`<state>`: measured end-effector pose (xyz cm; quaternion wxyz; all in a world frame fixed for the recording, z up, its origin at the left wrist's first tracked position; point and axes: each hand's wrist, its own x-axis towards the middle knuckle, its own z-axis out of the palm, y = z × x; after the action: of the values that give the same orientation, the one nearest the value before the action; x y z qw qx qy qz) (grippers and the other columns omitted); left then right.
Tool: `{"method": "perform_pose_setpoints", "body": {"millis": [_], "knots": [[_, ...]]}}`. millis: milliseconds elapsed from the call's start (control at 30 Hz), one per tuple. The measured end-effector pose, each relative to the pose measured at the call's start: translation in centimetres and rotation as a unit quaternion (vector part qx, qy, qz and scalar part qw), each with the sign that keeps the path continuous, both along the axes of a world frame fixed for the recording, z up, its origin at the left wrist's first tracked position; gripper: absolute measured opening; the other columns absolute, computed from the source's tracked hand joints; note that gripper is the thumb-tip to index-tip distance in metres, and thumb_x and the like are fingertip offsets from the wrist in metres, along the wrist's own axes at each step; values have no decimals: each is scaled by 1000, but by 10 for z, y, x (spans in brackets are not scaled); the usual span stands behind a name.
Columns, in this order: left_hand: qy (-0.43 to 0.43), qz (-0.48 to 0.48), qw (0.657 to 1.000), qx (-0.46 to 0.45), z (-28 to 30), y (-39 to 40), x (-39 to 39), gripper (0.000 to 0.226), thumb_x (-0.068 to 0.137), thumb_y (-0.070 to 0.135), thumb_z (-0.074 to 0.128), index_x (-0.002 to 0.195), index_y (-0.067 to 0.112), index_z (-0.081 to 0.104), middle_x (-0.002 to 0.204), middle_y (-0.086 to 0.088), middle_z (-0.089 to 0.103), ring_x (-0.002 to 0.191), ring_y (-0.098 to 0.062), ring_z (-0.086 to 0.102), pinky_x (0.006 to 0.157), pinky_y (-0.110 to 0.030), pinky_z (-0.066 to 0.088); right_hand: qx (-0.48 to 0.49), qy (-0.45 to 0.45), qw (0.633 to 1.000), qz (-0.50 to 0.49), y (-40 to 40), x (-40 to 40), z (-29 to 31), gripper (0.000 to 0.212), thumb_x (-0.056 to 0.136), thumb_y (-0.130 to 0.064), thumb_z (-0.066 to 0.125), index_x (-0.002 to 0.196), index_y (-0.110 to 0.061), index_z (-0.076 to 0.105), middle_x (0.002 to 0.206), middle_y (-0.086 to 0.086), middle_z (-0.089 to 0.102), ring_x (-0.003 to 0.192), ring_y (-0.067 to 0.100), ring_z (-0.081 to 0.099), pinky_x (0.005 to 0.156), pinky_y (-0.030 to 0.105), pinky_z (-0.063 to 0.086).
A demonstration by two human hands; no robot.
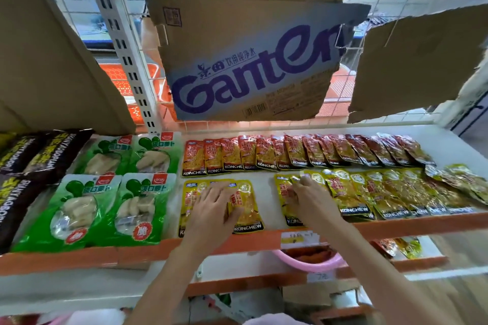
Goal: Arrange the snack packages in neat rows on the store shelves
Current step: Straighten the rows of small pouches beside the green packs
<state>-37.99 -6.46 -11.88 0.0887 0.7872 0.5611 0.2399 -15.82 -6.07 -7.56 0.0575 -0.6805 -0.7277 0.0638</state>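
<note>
On the white shelf (266, 187) a back row of red-orange Konchew packets (298, 152) overlaps from the middle to the right. In front lies a row of yellow Konchew packets (390, 195). My left hand (211, 206) lies flat, fingers spread, on a small separate group of yellow packets (250, 214) at the row's left end. A bare gap of shelf separates that group from the long row. My right hand (309, 195) rests on the leftmost yellow packet (284, 192) of the long row, its fingertips pinching the packet's top edge.
Green radish packs (105, 200) and black packs (31, 155) fill the shelf's left part. A Ganten cardboard box (253, 71) and cardboard sheets (422, 66) hang overhead. The orange shelf lip (237, 243) carries a price tag (299, 239); a pink bowl (311, 261) sits on the shelf below.
</note>
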Motion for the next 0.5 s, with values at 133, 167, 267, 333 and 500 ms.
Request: {"method": "perform_pose_setpoints", "body": {"millis": [133, 167, 267, 333, 500], "knots": [[29, -54, 996, -57, -4, 9, 19, 65, 77, 58, 48, 128, 17, 54, 140, 0, 45, 134, -23, 37, 110, -41, 29, -1, 21, 999, 36, -7, -12, -16, 28, 97, -16, 39, 118, -6, 55, 129, 12, 40, 118, 26, 38, 94, 31, 36], [27, -56, 996, -64, -5, 11, 20, 66, 77, 57, 51, 130, 18, 52, 142, 2, 43, 136, -21, 33, 112, -39, 25, -3, 51, 998, 44, -8, -15, -18, 28, 97, -17, 41, 118, -6, 55, 127, 12, 41, 117, 25, 38, 94, 29, 35], [5, -70, 996, -58, -7, 13, 18, 61, 82, 47, 63, 135, 20, 48, 146, 7, 37, 139, -14, 27, 116, -32, 14, -13, 143, 989, 31, -6, -20, -16, 33, 95, -27, 49, 122, -9, 55, 122, 8, 40, 113, 22, 41, 92, 26, 36], [-1, -78, 996, -52, -7, 12, 16, 62, 84, 46, 61, 139, 23, 42, 150, 11, 29, 141, -7, 18, 115, -23, -1, -23, 157, 987, -8, -3, -19, -16, 36, 92, -33, 54, 121, -10, 51, 119, 7, 38, 113, 22, 40, 91, 25, 34], [10, -87, 994, -71, -7, 12, 17, 72, 81, 63, 49, 141, 26, 38, 151, 15, 25, 135, 7, 4, 110, -15, -12, -55, 122, 990, -32, 7, -22, -14, 51, 88, -41, 57, 129, -16, 38, 121, 11, 37, 115, 27, 36, 96, 31, 32]]}}
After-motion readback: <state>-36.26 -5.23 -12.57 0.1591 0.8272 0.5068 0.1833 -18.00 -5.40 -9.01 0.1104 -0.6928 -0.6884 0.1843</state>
